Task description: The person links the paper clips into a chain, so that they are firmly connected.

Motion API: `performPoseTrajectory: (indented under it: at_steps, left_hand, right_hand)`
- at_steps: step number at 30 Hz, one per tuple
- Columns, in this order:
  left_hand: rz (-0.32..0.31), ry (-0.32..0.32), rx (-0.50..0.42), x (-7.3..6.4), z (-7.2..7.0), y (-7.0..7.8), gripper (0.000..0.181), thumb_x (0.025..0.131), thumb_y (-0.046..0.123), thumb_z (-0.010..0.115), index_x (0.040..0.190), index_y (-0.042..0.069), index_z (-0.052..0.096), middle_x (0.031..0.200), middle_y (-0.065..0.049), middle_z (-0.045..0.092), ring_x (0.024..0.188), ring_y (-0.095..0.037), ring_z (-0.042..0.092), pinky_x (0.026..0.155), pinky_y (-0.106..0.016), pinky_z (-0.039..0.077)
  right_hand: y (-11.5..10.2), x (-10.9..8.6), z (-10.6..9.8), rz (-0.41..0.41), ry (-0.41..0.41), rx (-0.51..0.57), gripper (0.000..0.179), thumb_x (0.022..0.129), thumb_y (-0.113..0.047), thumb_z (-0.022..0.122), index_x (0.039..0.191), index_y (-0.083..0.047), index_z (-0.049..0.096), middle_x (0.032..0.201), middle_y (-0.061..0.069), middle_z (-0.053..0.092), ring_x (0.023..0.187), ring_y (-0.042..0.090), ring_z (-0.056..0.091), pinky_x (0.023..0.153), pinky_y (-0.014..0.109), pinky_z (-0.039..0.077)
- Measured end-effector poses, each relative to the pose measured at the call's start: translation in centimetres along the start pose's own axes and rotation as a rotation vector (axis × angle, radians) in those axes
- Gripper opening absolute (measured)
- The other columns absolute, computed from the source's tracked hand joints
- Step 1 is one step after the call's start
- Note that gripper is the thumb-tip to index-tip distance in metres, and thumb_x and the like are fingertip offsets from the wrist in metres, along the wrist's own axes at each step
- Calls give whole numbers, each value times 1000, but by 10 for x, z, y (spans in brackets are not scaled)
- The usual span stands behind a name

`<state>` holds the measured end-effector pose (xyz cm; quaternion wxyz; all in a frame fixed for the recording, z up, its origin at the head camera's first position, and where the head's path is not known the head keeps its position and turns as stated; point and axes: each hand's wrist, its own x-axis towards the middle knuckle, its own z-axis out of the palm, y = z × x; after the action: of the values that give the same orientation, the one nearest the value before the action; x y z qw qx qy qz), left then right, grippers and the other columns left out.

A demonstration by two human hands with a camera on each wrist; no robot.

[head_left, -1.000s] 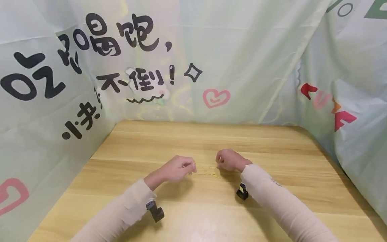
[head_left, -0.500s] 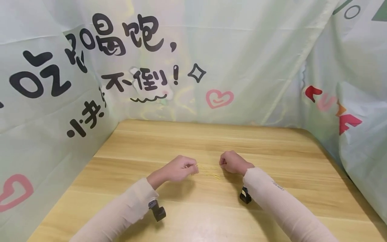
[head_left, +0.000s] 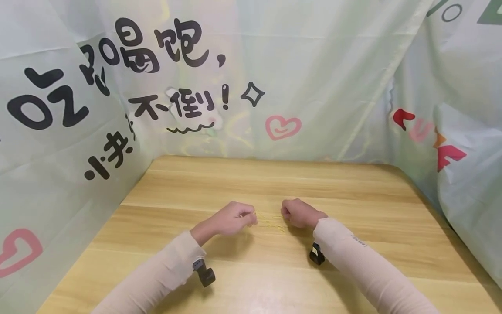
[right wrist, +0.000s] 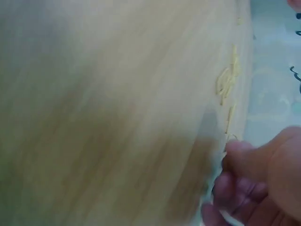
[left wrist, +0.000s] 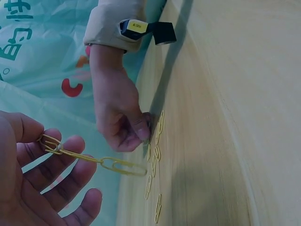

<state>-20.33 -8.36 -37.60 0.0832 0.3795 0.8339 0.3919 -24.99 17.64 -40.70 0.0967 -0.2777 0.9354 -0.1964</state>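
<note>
My left hand is held above the table and pinches the end of a short chain of linked yellow paper clips between thumb and index finger. The chain hangs away from the palm, and the other fingers are spread below it. Opposite, my right hand is low at the tabletop with fingers curled. In the right wrist view, a thin wire loop like a paper clip shows at its thumb and fingertip, mostly hidden. Loose yellow paper clips lie scattered on the wood between both hands.
The wooden table is backed by a pale printed curtain, which also hangs along both sides. A small black camera sits under the left wrist, and another camera under the right.
The right hand has come slightly lower and nearer the person, its fingers more tightly curled than a second ago. The left hand stays almost still. The head view has shifted a little.
</note>
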Motion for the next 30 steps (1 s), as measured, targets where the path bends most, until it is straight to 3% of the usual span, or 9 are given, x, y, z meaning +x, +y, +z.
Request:
performPoseTrajectory:
  at_steps: [5, 9, 14, 19, 25, 30]
  left_hand:
    - [-14, -7, -11, -3, 1, -3, 29, 98, 11, 42, 73, 4, 56, 95, -8, 71, 79, -19, 64, 61, -27, 48]
    - [-24, 9, -3, 0, 2, -3, 31, 99, 14, 41, 73, 7, 55, 93, -5, 71, 75, -18, 64, 54, -25, 45]
    - [-26, 23, 8, 5, 1, -4, 31, 103, 17, 39, 80, 10, 59, 84, -3, 69, 73, -14, 63, 57, -27, 49]
    - [-11, 23, 0, 7, 0, -4, 31, 105, 16, 38, 78, 10, 53, 69, -4, 60, 56, -8, 48, 53, -23, 42]
    - [-12, 54, 5, 7, 1, -4, 31, 105, 18, 39, 78, 6, 49, 59, 7, 40, 49, -5, 33, 47, -20, 31]
    - [-25, 63, 12, 7, 2, -3, 32, 105, 19, 39, 82, 0, 51, 59, 7, 37, 50, -6, 32, 48, -20, 31]
  right_hand:
    - [-5, 0, -1, -140, 89, 145, 21, 91, 8, 51, 103, -4, 63, 61, -2, 48, 52, 7, 38, 54, 25, 40]
    - [-9, 0, -6, -166, 130, 243, 16, 93, 4, 58, 107, 2, 63, 68, 2, 56, 54, 7, 42, 56, 26, 44]
    - [-15, -1, -15, -143, 138, 365, 21, 89, 7, 61, 109, 7, 61, 81, 6, 58, 70, 14, 54, 66, 28, 50]
    - [-18, -4, -19, -76, 86, 561, 28, 88, 9, 62, 116, 11, 56, 90, 12, 56, 79, 19, 57, 69, 28, 51]
    - [-24, -8, -23, -44, 49, 663, 34, 90, 6, 63, 122, 11, 53, 96, 13, 55, 84, 22, 59, 77, 39, 53]
    - [-25, -9, -24, -34, 49, 728, 36, 90, 6, 63, 123, 12, 51, 98, 14, 55, 88, 21, 59, 83, 43, 53]
